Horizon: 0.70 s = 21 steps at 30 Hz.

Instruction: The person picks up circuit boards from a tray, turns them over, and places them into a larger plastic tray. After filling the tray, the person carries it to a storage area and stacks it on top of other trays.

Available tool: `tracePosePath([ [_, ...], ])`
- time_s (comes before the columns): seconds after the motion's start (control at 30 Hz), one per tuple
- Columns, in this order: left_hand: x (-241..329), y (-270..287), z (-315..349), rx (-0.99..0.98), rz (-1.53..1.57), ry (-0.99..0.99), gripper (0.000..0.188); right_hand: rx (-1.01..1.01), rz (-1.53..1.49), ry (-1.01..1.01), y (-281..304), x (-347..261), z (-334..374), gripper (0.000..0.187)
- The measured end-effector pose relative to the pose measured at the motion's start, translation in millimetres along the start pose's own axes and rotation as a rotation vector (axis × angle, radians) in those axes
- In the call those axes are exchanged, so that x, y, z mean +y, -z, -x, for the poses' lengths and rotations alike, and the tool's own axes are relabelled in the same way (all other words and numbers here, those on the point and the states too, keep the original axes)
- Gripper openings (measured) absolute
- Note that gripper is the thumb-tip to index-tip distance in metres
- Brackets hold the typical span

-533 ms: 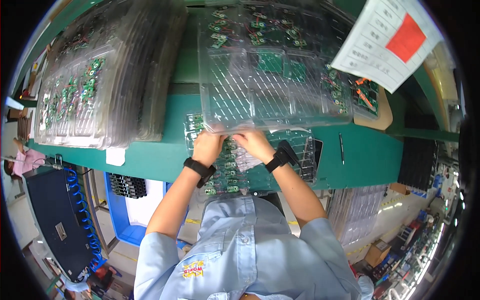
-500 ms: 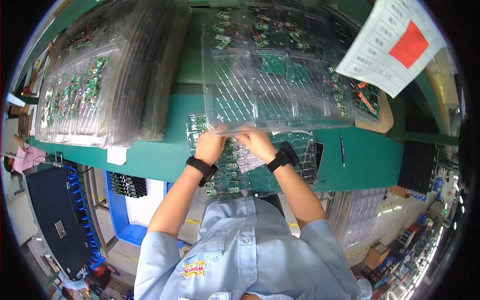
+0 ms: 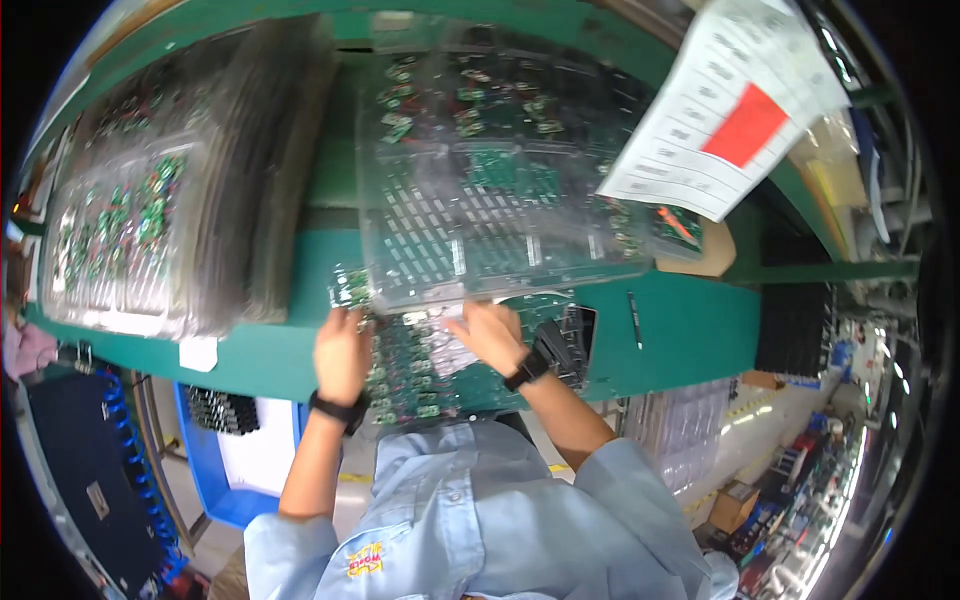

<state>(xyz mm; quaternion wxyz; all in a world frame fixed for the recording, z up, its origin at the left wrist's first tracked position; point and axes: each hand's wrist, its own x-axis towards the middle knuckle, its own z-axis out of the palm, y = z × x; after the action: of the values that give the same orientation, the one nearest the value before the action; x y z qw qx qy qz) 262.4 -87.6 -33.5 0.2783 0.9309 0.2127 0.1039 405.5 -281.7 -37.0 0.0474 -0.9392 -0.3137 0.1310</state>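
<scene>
Both hands, left hand [image 3: 342,352], right hand [image 3: 490,335], clamped on ribbed clear plastic tray [image 3: 480,215], green bench [image 3: 690,330]

tray stack [image 3: 180,190] left, clear tray [image 3: 490,200] centre, on bench [image 3: 690,330]

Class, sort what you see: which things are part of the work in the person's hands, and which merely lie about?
In hand: clear plastic tray, tray of green circuit boards, left hand, right hand.

Lying about: stack of trays, pen, printed sheet, blue bin.
</scene>
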Motion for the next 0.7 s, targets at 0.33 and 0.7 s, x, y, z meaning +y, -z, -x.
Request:
tracePosePath([
  [0.33, 3.6, 86.6, 85.3, 0.325, 0.013, 0.303, 0.018, 0.353, -0.136, 0.308, 177.3, 163.4, -18.1, 0.019],
  [0.7, 144.6, 29.3, 130.3, 0.535, -0.115, 0.189, 0.029, 0.42, 0.446, 0.706, 104.8, 220.3, -120.1, 0.02],
])
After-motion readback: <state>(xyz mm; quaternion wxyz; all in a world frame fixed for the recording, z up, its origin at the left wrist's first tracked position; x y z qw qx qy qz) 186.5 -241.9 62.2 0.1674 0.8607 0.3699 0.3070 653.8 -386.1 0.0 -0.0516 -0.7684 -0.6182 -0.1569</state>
